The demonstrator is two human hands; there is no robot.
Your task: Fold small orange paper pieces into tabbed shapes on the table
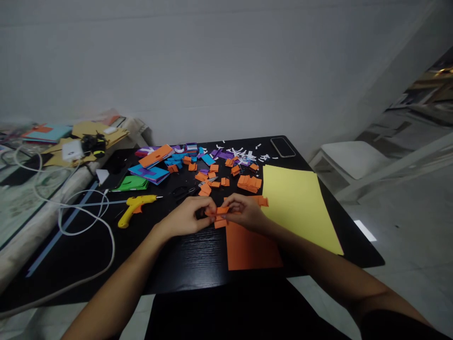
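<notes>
Between my two hands, just above the black table (191, 269), is a small folded piece of orange paper (221, 216). My left hand (193, 215) pinches its left side with thumb and forefinger. From the other side, the fingers of my right hand (244, 212) close on it as well. Under my right hand lies an orange sheet of paper (253, 250). Beyond the hands are several small folded orange pieces (214, 168) and a stack of orange paper strips (249, 183). Scissors (210, 180) lie partly covered among the pieces.
A yellow glue gun (136, 208) rests at the left, near a white cable (109, 226). Yellow sheets (300, 203) lie on the right, with a phone (283, 147) behind. White paper scraps (247, 156) and folded coloured cards (152, 172) fill the back. A white chair (354, 158) stands right.
</notes>
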